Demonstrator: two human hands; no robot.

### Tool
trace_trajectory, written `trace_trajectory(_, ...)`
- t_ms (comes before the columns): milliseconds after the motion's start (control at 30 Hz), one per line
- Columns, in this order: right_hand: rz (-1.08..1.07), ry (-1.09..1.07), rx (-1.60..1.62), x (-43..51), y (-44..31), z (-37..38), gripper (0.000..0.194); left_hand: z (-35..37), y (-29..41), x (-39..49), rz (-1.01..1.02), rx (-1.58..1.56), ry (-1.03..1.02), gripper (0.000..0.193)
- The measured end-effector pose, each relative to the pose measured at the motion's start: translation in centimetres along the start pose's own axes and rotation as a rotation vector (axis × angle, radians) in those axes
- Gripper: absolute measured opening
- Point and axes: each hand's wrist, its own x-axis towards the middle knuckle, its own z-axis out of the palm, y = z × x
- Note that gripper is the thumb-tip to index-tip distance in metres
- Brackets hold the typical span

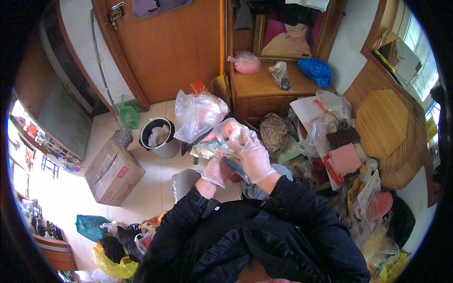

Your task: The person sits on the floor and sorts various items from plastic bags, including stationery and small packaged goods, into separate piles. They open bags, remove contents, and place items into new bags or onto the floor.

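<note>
Both of my hands wear clear disposable gloves and meet in front of my knees. My right hand point(255, 157) pinches the upper edge of a clear plastic bag point(223, 128) with reddish-pink contents. Below it, my left hand point(215, 170) grips the bag's lower part, where thin, flat, colourful items show; what they are is not clear. Just beyond lies a larger translucent plastic bag point(193, 115) with something pink inside. A crumpled white-and-teal packet point(203, 150) sits close to my left fingers. My palms and the bag's underside are hidden.
A bin point(165, 146) with a black liner stands left of my hands, near a cardboard box point(115, 173) and a mop point(122, 136). Piled bags and a pink cloth point(345, 159) crowd the right side. A wooden cabinet point(254, 85) stands ahead, bags on top. More plastic bags point(118, 260) lie lower left.
</note>
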Motion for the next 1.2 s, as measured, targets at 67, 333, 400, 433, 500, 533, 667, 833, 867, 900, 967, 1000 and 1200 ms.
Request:
trace_trajectory(67, -0.024, -0.016, 0.009, 0.1, 0.0, 0.0, 0.035, 0.0, 0.0, 0.6, -0.031, 0.035, 0.094, 0.067)
trace_trajectory(333, 0.167, -0.036, 0.973, 0.6, 0.9, -1.2, 0.025, -0.9, 1.0, 4.2, 0.051, 0.203, 0.278, 0.049)
trace_trajectory(400, 0.506, -0.041, 1.535, 1.2, 1.7, -1.1, 0.023, -1.1, 1.5, 5.1, 0.022, 0.206, 0.339, 0.044)
trace_trajectory(433, 0.510, -0.055, 1.416, 1.6, 2.7, -1.5, 0.025, -1.2, 1.6, 5.6, 0.038, 0.192, 0.284, 0.044)
trace_trajectory(500, 0.594, 0.083, 1.523, 1.8, 4.1, -1.7, 0.031, -1.1, 1.7, 6.8, 0.045, 0.171, 0.230, 0.044)
trace_trajectory(533, 0.574, 0.173, 1.405, 2.2, 4.9, -1.4, 0.040, -1.2, 1.9, 7.1, 0.002, 0.173, 0.233, 0.047)
trace_trajectory(667, 0.602, 0.081, 1.397, 3.3, 8.0, 0.7, 0.096, -1.4, 1.4, 8.8, -0.016, 0.036, 0.231, 0.057)
trace_trajectory(833, 0.766, -0.130, 1.989, 2.5, 9.9, 4.6, 0.099, -2.5, 0.6, 10.0, 0.022, 0.176, 0.151, 0.063)
trace_trajectory(867, 0.795, -0.176, 1.922, 2.2, 10.3, 5.1, 0.099, -2.8, 0.6, 10.3, 0.015, 0.213, 0.158, 0.063)
trace_trajectory(900, 0.871, -0.162, 1.932, 1.9, 10.7, 5.6, 0.095, -3.1, 0.6, 10.7, -0.026, 0.263, 0.212, 0.064)
trace_trajectory(967, 1.000, -0.136, 1.951, 1.6, 11.3, 6.6, 0.089, -3.7, 0.8, 11.1, -0.079, 0.245, 0.141, 0.062)
trace_trajectory(1000, 1.013, -0.116, 2.022, 1.5, 11.5, 7.0, 0.077, -4.1, 0.9, 11.0, -0.140, 0.193, 0.133, 0.061)
trace_trajectory(1200, 1.157, 0.003, 2.171, 2.6, 14.8, 9.3, 0.059, -5.9, 0.3, 12.4, -0.071, 0.233, 0.131, 0.059)
